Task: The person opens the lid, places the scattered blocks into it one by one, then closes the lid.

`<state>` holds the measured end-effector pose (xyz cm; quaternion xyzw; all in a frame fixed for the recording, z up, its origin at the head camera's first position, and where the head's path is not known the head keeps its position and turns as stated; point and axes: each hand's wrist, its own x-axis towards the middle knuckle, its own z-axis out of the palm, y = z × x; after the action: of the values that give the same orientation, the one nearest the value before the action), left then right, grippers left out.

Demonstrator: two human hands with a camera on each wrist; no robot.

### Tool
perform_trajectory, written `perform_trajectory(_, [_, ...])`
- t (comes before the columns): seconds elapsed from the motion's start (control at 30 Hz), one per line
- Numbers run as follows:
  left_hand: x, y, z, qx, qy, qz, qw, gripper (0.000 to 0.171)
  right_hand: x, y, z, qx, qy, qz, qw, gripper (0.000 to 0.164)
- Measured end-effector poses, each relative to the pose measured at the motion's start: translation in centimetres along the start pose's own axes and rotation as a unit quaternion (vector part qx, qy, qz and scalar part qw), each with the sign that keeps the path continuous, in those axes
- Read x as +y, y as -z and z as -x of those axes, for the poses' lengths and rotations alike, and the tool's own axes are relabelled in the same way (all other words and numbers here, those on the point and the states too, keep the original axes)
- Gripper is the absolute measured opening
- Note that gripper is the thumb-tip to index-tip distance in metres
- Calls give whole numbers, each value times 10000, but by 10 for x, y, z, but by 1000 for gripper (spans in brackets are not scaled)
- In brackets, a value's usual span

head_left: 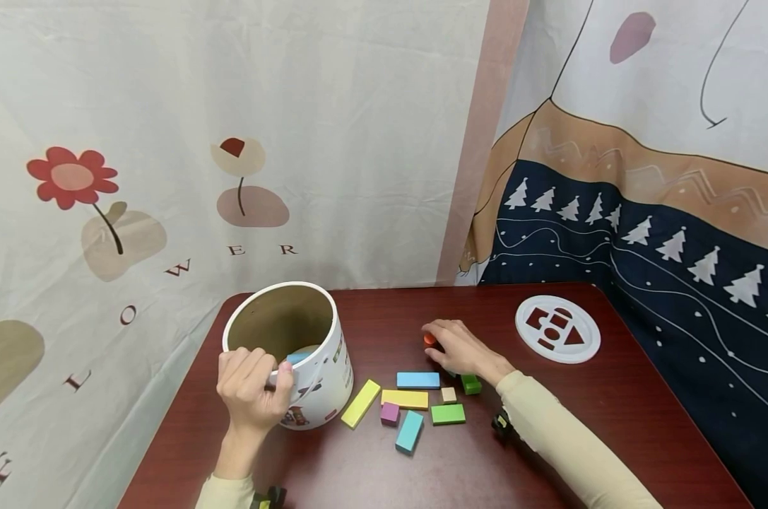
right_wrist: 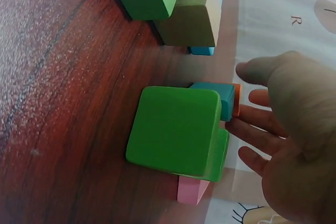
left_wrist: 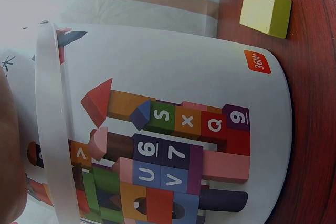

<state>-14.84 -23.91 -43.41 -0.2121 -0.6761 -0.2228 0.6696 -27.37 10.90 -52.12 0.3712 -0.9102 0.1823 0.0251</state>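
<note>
My left hand [head_left: 253, 385] grips the near rim of a white bucket [head_left: 320, 399], fingers curled over the edge. A blue block [head_left: 301, 355] shows inside. In the left wrist view the bucket's printed side [left_wrist: 157, 61] fills most of the picture, with its white strap handle [left_wrist: 55, 129] across it. Over the table my right hand [head_left: 463, 348] reaches about an orange block [head_left: 429, 339], thumb and fingers apart. In the right wrist view a teal block [right_wrist: 212, 95] partly hides that orange block, and a green block [right_wrist: 173, 129] stands nearer the camera.
Between the hands lie yellow blocks [head_left: 405, 400], a blue block [head_left: 418, 380], a purple cube [head_left: 390, 413], a teal block [head_left: 410, 433], a light-green block [head_left: 448, 414] and a small wooden cube [head_left: 448, 394]. A white lid [head_left: 587, 350] with shaped holes lies at the back right.
</note>
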Motion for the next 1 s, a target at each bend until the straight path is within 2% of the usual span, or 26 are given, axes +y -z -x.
perform_trajectory(0.2, [0,0,0,-3,-5,-1,10000,44,4,-3,-4,195,342,20,9992,28])
perform_trajectory(0.37, [0,0,1,-18,0,12,10000,44,5,-4,-4,160,348,27,9993,27])
perform_trajectory(0.63, [0,0,0,16,-4,9,10000,45,3,-2,-6,122,204,-304,9993,25])
perform_trajectory(0.77, [1,0,0,12,-10,4,10000,45,-5,12,-9,537,224,-639,9963,25])
perform_trajectory(1.0, [-1,0,0,46,-6,18,10000,47,-26,48,-19,1542,592,-1158,9794,28])
